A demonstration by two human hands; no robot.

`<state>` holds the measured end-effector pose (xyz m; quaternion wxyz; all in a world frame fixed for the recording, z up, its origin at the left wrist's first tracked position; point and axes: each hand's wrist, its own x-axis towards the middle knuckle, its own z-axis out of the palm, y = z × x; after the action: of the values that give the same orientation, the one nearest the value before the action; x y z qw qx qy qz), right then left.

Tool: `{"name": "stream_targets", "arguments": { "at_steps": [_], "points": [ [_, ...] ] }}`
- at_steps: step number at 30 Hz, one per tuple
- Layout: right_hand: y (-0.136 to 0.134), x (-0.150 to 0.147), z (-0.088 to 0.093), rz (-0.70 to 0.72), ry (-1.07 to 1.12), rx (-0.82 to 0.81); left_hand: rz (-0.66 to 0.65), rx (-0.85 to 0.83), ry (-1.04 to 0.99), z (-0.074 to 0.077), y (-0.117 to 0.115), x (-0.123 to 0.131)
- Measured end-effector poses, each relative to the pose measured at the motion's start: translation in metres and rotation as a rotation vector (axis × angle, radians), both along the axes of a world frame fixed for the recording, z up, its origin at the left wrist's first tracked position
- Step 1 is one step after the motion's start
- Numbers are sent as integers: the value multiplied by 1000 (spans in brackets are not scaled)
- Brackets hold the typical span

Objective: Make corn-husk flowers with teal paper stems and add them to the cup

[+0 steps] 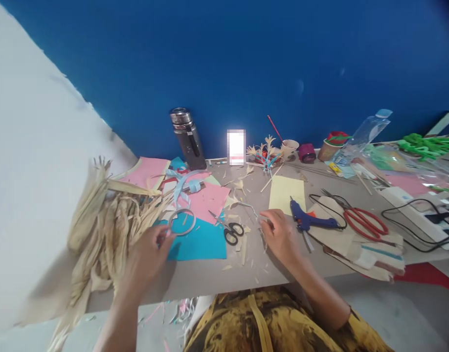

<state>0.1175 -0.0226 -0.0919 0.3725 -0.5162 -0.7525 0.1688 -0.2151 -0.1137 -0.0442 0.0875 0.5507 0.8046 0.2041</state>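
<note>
My left hand [148,256] is closed on a clear roll of tape [182,222], lifting it a little above the blue paper sheet [200,242]. My right hand [279,234] rests on the table with its fingers pinched on a thin wire-like stem [251,208] that curves off to the left. Small black-handled scissors [230,231] lie between the two hands. A blue glue gun [308,221] lies just right of my right hand.
A heap of dried corn husks [103,230] covers the table's left end. Pink paper [208,200], yellow paper [286,193], red scissors [364,221], a dark flask [188,138], cups [289,148], a power strip [411,210] and black cables lie around. A blue wall stands behind.
</note>
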Motion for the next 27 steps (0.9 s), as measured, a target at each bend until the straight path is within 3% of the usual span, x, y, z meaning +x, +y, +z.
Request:
{"name": "stream_targets", "arguments": {
  "at_steps": [2,5,10,13,18,23,27],
  "points": [
    [-7,-4,1,79,17,0,-69,-94,60,-7,-17,3],
    [-21,-19,1,270,-18,-52,26,-170,190,-16,-33,11],
    [-36,-51,1,513,-200,-41,158,-182,138,-17,-28,21],
    [-38,-60,0,575,-265,-25,190,-96,-115,-14,-23,20],
    [-37,-56,-4,584,-232,-36,399,150,-831,-19,-24,14],
    [-38,-45,-10,546,-129,-92,567,321,-1093,-22,-29,16],
    [-36,-43,-9,553,-109,-91,601,419,-1383,-18,-35,27]
  ]
}}
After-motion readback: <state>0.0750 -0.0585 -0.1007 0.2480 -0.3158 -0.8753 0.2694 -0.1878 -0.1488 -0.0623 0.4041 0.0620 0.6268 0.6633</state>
